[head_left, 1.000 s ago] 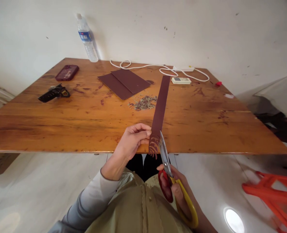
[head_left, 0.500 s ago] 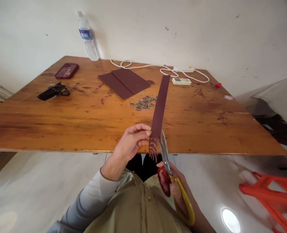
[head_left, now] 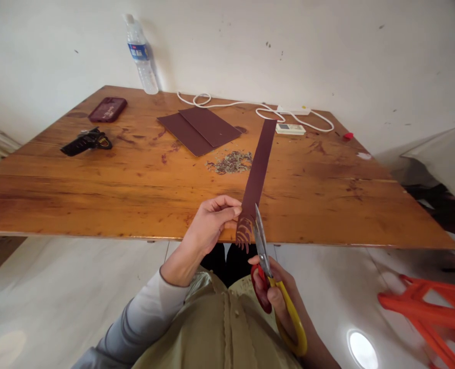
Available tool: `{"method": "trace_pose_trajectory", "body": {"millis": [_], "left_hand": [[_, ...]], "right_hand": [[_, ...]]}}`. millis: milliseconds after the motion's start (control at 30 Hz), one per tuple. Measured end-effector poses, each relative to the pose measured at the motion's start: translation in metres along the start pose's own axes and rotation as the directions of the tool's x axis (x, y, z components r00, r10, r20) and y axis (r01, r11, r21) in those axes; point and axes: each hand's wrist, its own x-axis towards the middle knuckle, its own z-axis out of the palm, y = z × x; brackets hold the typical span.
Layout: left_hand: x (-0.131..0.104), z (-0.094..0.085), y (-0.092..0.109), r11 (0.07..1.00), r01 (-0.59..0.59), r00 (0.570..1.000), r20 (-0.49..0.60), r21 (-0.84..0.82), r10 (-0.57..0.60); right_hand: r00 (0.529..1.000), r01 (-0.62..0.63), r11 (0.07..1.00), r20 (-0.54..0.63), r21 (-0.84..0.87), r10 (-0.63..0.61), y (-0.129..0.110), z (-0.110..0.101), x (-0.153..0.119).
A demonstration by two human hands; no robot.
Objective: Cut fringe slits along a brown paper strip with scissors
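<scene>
A long maroon strip [head_left: 261, 166] is pinched near its lower end by my left hand [head_left: 214, 223]. Its near end is cut into thin curling fringes. My right hand [head_left: 281, 292] is closed around the red and yellow handles of the scissors [head_left: 262, 248], whose narrowly parted blades point up at the strip's right edge, beside the fringe. Beyond the hands, a small pile of thin clippings [head_left: 233, 162] lies on the wooden table [head_left: 135, 189]. Maroon sheets [head_left: 200, 130] overlap behind the pile.
At the table's left are a maroon phone [head_left: 107, 109] and a black hair clip [head_left: 86, 142]. A bottle [head_left: 142, 59] leans on the wall. A white cable [head_left: 235, 104] and a small white device [head_left: 291, 129] lie at the back. An orange stool [head_left: 431, 307] stands at the right.
The strip's far end has swung slightly to the right. The scissor blades have come a little closer together at the strip's edge. Both hands keep their hold.
</scene>
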Motion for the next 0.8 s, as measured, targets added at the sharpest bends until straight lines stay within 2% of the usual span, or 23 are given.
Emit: {"method": "trace_pose_trajectory", "body": {"millis": [300,567,800], "left_hand": [[-0.002,0.003,-0.001,1.0,0.006,1.0,-0.01,-0.015,-0.007],[-0.003,0.002,-0.001,1.0,-0.002,1.0,-0.006,-0.019,0.002],[-0.005,0.001,-0.002,0.998,-0.041,0.999,-0.008,0.042,0.042]], "right_hand": [[1.0,-0.001,0.999,-0.018,-0.043,0.001,-0.005,0.003,0.002],[1.0,-0.017,0.999,0.001,0.032,0.017,0.006,0.001,0.0],[0.997,-0.071,0.994,0.024,0.08,0.069,0.0,0.003,-0.001]]}}
